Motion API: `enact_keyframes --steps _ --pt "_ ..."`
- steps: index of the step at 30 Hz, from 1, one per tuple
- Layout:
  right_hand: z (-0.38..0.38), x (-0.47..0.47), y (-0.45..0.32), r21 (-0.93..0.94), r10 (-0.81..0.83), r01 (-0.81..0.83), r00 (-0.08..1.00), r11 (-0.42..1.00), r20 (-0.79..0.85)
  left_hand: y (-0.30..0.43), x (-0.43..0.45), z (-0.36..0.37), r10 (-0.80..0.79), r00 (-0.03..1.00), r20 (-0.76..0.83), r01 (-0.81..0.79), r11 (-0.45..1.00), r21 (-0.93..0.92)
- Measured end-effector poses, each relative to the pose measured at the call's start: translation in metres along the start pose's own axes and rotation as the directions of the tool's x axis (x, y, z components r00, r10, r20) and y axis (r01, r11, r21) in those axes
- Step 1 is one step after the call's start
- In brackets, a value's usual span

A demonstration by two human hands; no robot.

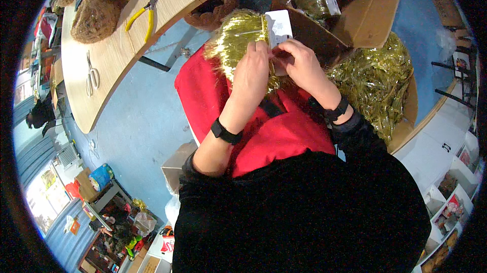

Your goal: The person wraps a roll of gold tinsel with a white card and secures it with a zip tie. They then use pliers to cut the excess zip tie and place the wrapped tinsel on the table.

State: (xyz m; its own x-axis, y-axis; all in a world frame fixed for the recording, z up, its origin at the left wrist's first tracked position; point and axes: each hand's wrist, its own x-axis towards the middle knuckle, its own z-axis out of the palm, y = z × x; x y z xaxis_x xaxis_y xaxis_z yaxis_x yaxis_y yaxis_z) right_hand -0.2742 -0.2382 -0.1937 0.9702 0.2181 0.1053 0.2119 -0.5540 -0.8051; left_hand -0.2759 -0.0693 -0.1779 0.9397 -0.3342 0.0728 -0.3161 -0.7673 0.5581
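A shiny gold tinsel bundle (239, 29) lies over my lap on red cloth (281, 136). A white printed card (279, 25) stands at its right side, along a gathered edge of the strands. My left hand (252, 69) grips the tinsel close to that edge, fingers bunched and pointing away from me. From the other side, my right hand (304, 63) pinches at the lower part of the card, thumb and forefinger close to the left fingertips. What lies exactly between the fingertips is hidden.
Yellow-handled pliers (146, 16), scissors (91, 75) and a brown netted hairpiece (96, 18) lie on the curved wooden table (114, 63). An open cardboard box (361, 10) with packaged tinsel stands ahead to the right. More gold tinsel (376, 86) is heaped beside my right arm.
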Motion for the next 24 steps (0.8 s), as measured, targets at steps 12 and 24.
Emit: enact_keyframes --steps 12,24 --pt "0.005 -0.002 0.013 0.162 -0.077 0.076 0.997 0.984 0.000 -0.020 -0.007 -0.005 -0.285 0.939 0.194 0.331 0.594 -0.733" --pt "0.008 -0.004 0.011 0.065 -0.110 0.117 0.989 0.991 -0.100 -0.019 -0.006 0.006 -0.352 0.925 0.142 0.353 0.661 -0.662"
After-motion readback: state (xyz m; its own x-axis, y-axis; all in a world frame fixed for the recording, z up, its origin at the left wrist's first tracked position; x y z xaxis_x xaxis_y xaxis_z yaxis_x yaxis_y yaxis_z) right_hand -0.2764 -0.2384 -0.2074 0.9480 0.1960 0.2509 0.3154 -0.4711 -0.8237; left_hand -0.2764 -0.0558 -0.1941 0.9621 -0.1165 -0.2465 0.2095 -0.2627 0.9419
